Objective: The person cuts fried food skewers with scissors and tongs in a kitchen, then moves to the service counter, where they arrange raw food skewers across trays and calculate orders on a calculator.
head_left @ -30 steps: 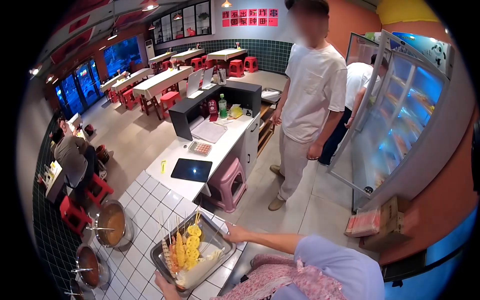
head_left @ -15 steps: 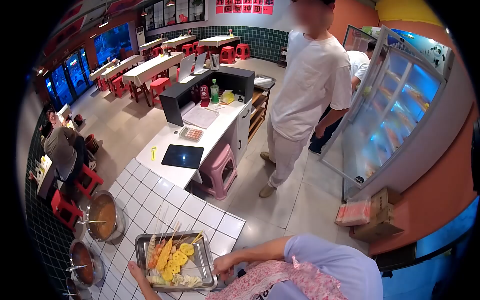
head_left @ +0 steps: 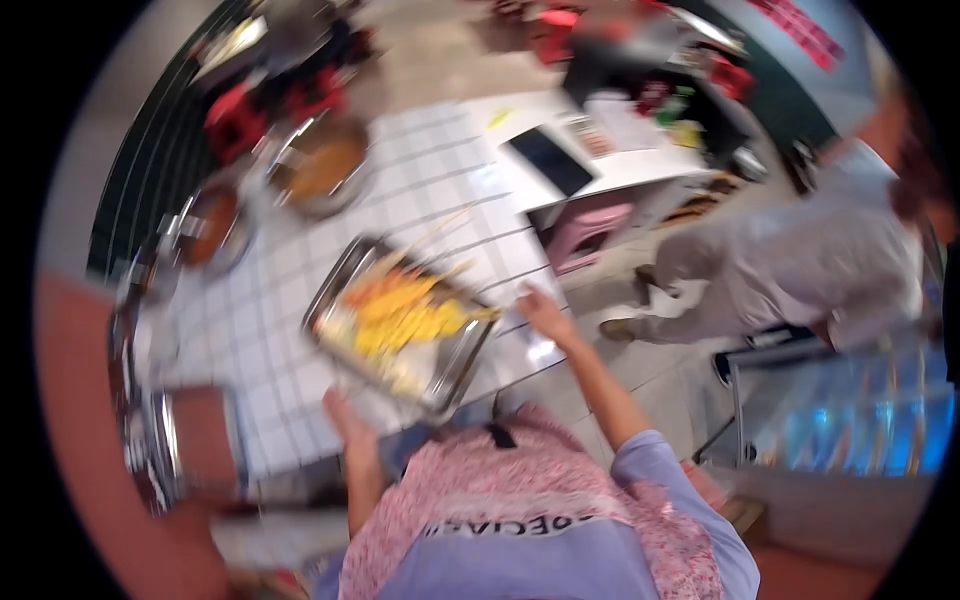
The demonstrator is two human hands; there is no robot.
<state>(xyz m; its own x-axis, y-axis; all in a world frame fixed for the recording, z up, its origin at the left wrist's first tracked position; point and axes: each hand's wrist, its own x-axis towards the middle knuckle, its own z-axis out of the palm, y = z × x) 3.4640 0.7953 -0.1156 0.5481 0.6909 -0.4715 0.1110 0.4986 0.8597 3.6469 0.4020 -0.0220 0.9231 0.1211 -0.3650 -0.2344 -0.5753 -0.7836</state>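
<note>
The head camera looks forward and steeply down (very wide) onto the nearby tiled counter (head_left: 275, 365).

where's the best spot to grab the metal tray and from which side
I'd grip the tray by its raised short-end rims, left hand from the left, right hand from the right: skewer sticks jut over the far long edge, leaving those ends mostly clear.

Heavy motion blur smears the tiled counter (head_left: 285, 405); blue glow, lower right, at the fridge (head_left: 850, 430); all 4 corners black!
</note>
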